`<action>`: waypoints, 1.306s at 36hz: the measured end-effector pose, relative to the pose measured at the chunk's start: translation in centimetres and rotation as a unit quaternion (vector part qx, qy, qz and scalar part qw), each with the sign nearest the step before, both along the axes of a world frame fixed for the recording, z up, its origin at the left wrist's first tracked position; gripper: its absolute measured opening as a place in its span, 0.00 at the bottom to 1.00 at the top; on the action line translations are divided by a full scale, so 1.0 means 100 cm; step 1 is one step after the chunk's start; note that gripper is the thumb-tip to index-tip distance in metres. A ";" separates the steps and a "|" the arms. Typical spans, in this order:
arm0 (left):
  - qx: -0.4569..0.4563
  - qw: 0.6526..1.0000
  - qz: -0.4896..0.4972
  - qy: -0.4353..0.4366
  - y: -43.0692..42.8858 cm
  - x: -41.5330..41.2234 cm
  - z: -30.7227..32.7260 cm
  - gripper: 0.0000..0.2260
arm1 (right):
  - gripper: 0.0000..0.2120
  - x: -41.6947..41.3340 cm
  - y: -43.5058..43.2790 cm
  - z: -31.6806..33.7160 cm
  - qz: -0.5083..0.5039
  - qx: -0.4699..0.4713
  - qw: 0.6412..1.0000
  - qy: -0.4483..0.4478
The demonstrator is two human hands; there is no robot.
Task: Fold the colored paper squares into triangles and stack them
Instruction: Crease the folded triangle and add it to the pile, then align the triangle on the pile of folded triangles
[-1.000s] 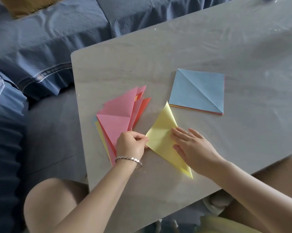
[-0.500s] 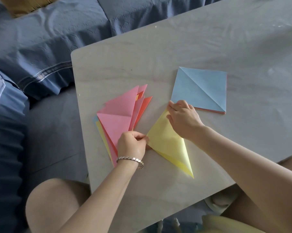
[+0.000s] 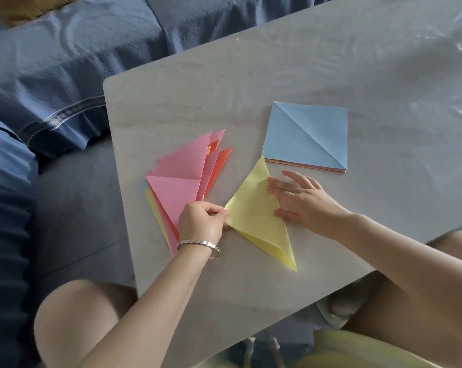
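A yellow paper, folded into a triangle, lies on the grey table in front of me. My left hand pinches its left corner. My right hand lies flat with straight fingers along the triangle's right edge. To the left sits a fanned pile of folded triangles, pink on top with red, yellow and blue edges showing beneath. A stack of paper squares, topped by a blue sheet with a diagonal crease, rests to the upper right.
A blue sofa runs along the table's far and left sides. My bare knees sit at the near edge. Shiny plastic film covers the table's right part.
My right hand slid up to the yellow triangle's top corner, then came back down to its right edge and now lies flat there. My left hand kept its pinch on the left corner.
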State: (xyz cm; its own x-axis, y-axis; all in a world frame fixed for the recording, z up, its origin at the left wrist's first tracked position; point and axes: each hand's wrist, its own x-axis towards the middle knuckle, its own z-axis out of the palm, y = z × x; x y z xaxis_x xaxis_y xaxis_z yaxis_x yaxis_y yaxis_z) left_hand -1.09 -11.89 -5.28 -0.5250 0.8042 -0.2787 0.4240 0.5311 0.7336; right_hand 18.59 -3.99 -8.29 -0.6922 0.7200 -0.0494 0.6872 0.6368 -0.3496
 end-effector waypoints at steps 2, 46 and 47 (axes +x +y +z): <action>-0.001 1.000 -0.002 -0.002 0.000 0.000 0.000 0.03 | 0.27 0.005 -0.002 0.002 0.010 -0.018 1.000 -0.009; 0.090 0.971 0.015 0.221 0.033 -0.090 0.034 0.14 | 0.21 0.004 0.075 0.026 -0.193 -0.021 0.979 -0.053; 0.083 0.967 0.004 0.240 0.033 -0.090 0.032 0.15 | 0.20 0.005 0.076 0.026 -0.191 -0.021 0.980 -0.053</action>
State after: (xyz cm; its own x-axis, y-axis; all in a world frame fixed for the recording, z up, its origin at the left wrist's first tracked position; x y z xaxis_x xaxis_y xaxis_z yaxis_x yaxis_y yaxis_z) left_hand -10.14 -8.61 -2.12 -0.5687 0.8119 0.1317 0.7331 0.4277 0.5288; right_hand 19.06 3.62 -5.71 -0.3622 0.9212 -0.1424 0.9067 0.3127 -0.2831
